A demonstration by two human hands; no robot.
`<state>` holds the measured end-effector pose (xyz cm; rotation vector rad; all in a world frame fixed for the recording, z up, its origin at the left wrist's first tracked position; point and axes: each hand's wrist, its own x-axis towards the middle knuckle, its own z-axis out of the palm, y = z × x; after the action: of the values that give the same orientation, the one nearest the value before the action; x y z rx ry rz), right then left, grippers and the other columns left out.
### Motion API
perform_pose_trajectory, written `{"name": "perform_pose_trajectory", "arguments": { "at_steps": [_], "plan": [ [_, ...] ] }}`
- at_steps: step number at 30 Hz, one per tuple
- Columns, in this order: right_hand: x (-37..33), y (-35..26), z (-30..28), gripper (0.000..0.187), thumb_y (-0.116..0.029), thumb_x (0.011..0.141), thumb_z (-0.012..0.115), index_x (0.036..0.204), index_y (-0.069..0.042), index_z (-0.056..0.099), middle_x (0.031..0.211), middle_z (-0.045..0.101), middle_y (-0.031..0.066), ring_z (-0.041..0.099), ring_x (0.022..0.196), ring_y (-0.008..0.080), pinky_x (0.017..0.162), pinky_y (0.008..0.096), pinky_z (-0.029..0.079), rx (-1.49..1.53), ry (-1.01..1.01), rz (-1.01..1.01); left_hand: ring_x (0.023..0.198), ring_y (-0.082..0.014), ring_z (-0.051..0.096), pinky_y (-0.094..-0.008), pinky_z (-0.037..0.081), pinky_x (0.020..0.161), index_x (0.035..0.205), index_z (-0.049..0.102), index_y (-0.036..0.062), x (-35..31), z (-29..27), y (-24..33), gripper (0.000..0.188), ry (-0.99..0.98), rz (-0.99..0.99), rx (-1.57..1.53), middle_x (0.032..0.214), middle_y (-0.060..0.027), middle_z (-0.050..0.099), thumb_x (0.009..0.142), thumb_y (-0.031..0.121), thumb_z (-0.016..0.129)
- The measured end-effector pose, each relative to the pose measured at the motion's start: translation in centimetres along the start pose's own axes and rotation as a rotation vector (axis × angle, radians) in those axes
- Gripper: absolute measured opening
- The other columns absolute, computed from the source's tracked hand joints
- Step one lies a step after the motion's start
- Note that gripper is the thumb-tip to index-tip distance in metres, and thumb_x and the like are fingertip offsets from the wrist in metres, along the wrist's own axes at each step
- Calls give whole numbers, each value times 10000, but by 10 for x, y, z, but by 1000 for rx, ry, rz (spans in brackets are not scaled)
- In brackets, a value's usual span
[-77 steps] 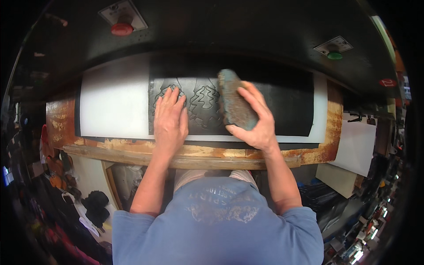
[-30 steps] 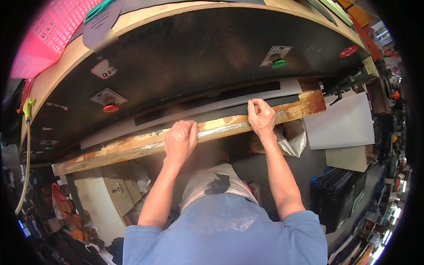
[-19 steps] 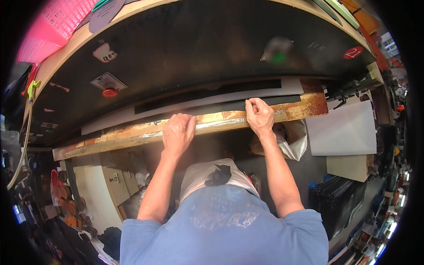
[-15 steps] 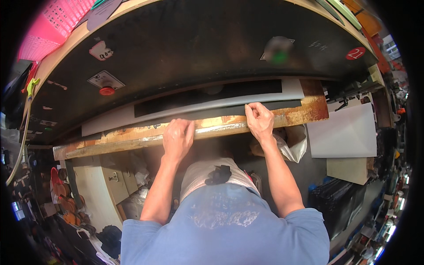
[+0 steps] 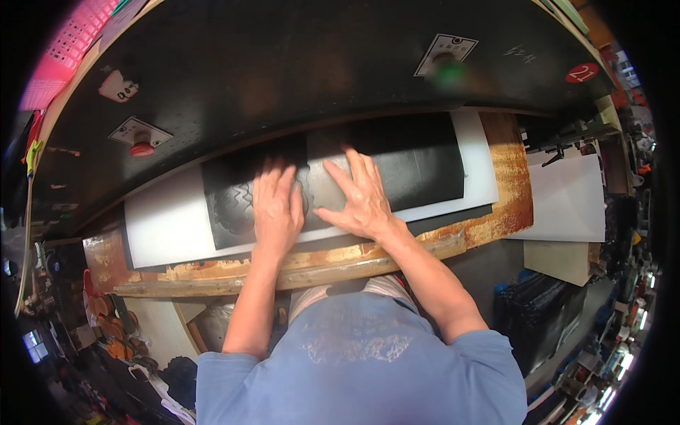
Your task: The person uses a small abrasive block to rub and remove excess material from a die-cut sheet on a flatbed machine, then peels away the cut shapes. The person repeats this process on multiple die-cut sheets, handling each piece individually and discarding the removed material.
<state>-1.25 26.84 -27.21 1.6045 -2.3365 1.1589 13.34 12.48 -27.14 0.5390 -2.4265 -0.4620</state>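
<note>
A glossy black sheet point(image 5: 418, 159) lies on a white board point(image 5: 168, 225), which rests on a worn, stained board point(image 5: 508, 177) under the machine's black housing. On the black sheet's left part, wavy raised lines of a pattern or thin die show. My left hand point(image 5: 276, 205) lies over that patterned part, fingers outstretched and slightly blurred. My right hand point(image 5: 360, 195) is spread on the sheet just right of it, thumb pointing left. Neither hand grips anything. The sheet's far edge runs into shadow beneath the housing.
Red point(image 5: 142, 148) and green point(image 5: 448, 71) buttons stick out of the black housing point(image 5: 283, 78). A pink basket point(image 5: 69, 49) stands at the upper left. White sheets point(image 5: 567, 198) hang at the right, above black plastic-wrapped stuff point(image 5: 542, 312). Wooden strips run along the board's front edge.
The board and sheets have come out toward me from under the housing, exposing more of the black sheet. Both hands have left the board's front edge and now lie opened on the sheet.
</note>
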Motion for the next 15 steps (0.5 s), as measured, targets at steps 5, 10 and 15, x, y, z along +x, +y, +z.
{"name": "perform_pose_trajectory", "arguments": {
  "at_steps": [5, 10, 15],
  "plan": [
    [11, 29, -29, 909, -270, 624, 1013, 1433, -35, 671, 1613, 475, 254, 501, 1446, 448, 1199, 524, 453, 386, -99, 226, 1488, -450, 513, -594, 359, 1258, 1349, 688, 5, 0, 14, -24, 372, -63, -52, -43, 1518, -229, 622, 982, 58, 711],
    [9, 61, -57, 874, -247, 584, 1010, 1374, -46, 694, 1589, 477, 259, 542, 1358, 444, 1076, 526, 529, 19, 65, 112, 1498, -446, 505, -608, 350, 1260, 1337, 703, 6, 15, 20, -26, 357, -65, -72, -42, 1533, -228, 612, 985, 64, 707],
    [5, 88, -48, 856, -226, 594, 1008, 1370, -41, 695, 1615, 464, 255, 552, 1362, 443, 1084, 519, 524, -57, 4, 84, 1497, -455, 503, -610, 347, 1260, 1321, 714, 0, 26, 25, -27, 341, -76, -70, -31, 1532, -247, 606, 987, 64, 696]
  ]
}}
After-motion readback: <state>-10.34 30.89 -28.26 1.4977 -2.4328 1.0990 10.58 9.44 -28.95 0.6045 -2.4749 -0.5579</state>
